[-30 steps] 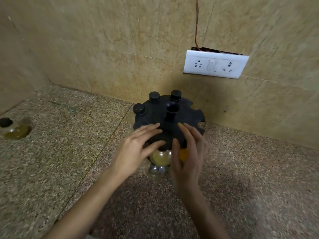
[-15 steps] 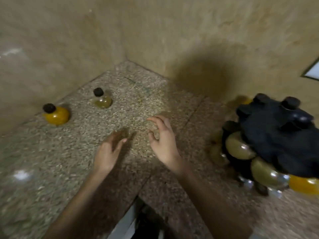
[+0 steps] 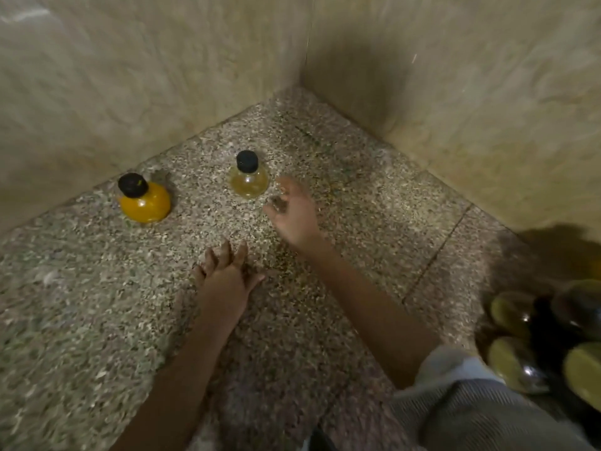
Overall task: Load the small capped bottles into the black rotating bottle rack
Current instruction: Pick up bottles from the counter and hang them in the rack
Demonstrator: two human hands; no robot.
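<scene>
Fetch step: right hand [image 3: 294, 213], loose and empty, just beside pale bottle [image 3: 248, 180]; left hand [image 3: 227, 275] flat, empty, nearer. Next: grip it, carry right to rack [image 3: 549, 333] (orange bottle [image 3: 144, 201] stands farther left).

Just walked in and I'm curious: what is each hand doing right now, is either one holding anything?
Left hand: open, holding nothing.
Right hand: open, holding nothing, fingers loosely curled beside the pale yellow bottle.

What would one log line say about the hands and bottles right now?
right hand open, near pale bottle | left hand open | orange bottle upright | rack holds bottles
</scene>
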